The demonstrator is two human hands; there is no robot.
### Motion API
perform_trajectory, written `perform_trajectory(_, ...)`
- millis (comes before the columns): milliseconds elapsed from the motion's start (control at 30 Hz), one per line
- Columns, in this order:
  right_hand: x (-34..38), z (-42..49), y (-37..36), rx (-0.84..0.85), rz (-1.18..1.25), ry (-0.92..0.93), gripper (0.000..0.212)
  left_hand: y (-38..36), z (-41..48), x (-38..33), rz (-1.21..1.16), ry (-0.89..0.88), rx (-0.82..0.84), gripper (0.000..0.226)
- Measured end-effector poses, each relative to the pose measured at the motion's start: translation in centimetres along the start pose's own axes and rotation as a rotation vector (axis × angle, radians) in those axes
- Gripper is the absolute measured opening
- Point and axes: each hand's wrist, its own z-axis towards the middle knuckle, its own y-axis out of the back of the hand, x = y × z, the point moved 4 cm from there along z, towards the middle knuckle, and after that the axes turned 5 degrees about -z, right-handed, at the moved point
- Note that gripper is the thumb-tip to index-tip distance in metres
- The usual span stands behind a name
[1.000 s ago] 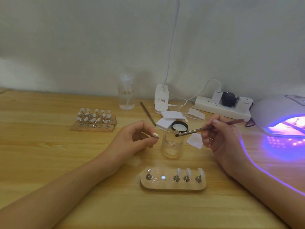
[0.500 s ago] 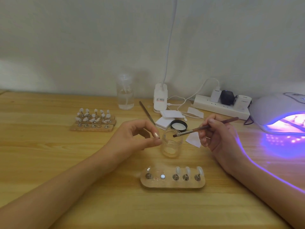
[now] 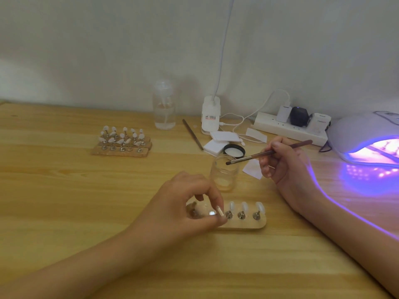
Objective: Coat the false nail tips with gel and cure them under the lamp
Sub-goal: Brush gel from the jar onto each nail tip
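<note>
Left hand (image 3: 190,214) pinched a nail tip (image 3: 219,211) right at the wooden holder (image 3: 248,224), seating it I guess. Right hand (image 3: 280,162) gripped the brush (image 3: 259,155) over the gel jar (image 3: 224,175). Next probably needs picking another tip.

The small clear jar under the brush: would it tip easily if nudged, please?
Probably not: the squat clear jar looks wide-based, so it should slide rather than tip. It stands open, so a hard knock might spill its contents.
</note>
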Motion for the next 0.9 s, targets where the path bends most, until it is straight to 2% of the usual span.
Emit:
perform_trajectory(133, -0.1, 0.0, 0.2, -0.004, -0.007, -0.003, 0.017, -0.3, 0.3, 0.9, 0.015, 0.092, -0.001, 0.016)
perform_trajectory(367, 0.0, 0.0, 0.1, 0.002, 0.005, 0.001, 0.024, -0.4, 0.3, 1.5, -0.007, 0.15, 0.04, 0.021)
perform_trajectory(500, 0.0, 0.0, 0.1, -0.01, 0.016, -0.002, 0.022, -0.4, 0.4, 1.7, 0.096, 0.158, 0.143, 0.043)
perform_trajectory(700, 0.0, 0.0, 0.2, -0.022, 0.029, -0.006, 0.021, 0.2, 0.1, 2.1, 0.162, 0.144, 0.199, 0.036)
perform_trajectory(900, -0.1, 0.1, 0.1, -0.011, 0.026, -0.009, 0.019, -0.8, 0.8, 1.5, 0.081, 0.12, 0.106, 0.021)
